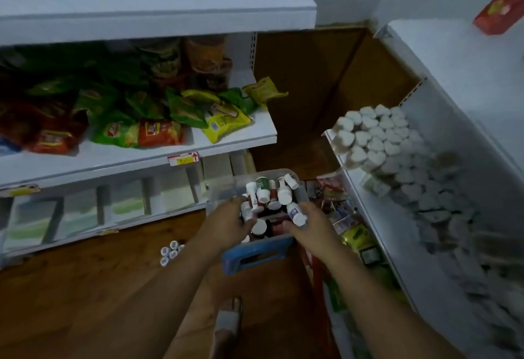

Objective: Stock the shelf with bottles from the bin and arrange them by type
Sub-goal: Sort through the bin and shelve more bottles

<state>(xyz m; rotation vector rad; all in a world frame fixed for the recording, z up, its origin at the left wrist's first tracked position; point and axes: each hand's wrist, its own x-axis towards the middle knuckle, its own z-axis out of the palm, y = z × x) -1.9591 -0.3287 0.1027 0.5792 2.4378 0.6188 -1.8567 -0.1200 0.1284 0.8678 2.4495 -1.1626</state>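
Bin (256,256) mostly full, shelf (368,211) part-stocked w/ white-cap bottles (374,137). Left hand (226,225) grips small bottle (246,212), right hand (310,227) blue-label bottle (295,213).

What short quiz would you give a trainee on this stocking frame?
1. True or false: a few small bottles sit on the floor left of the bin.
2. Which hand grips the white bottle with the blue label? A left; B right; C neither.
3. Fill in: the snack packets lie on the shelf to the person's ____.
Key: 1 true; 2 B, the right hand; 3 left.
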